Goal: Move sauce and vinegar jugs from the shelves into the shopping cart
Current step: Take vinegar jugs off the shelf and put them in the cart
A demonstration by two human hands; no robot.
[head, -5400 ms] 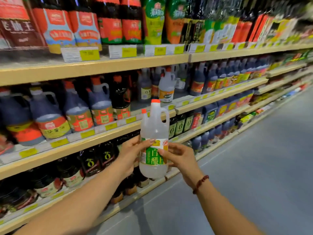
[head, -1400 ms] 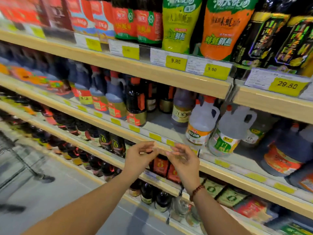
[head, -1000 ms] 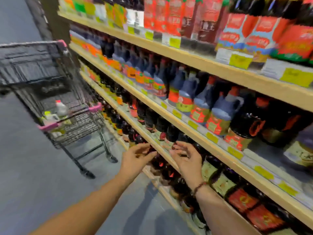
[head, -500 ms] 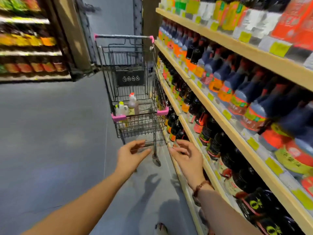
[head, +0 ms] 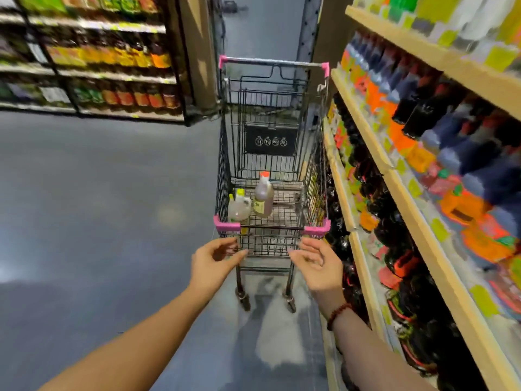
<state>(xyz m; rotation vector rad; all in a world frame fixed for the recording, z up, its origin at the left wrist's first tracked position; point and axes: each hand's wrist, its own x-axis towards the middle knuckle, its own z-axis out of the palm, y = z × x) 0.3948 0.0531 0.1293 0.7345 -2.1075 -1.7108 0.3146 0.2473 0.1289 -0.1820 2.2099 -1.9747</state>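
Aisle (head: 107, 193): jugs (head: 263, 200) in cart (head: 227, 224), beyond grips (head: 214, 261) (head: 318, 263)

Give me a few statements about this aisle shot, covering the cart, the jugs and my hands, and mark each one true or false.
1. Two jugs are in the shopping cart. True: a yellow-capped jug and an orange-capped jug.
2. The left hand holds a jug. False: it is empty, with its fingers loosely curled.
3. The shelves of bottles run to the right of the shopping cart. True.
4. The orange-capped jug lies on the floor. False: it stands in the shopping cart beside the yellow-capped jug.
5. The bead bracelet is on the left wrist. False: it is on the right wrist.
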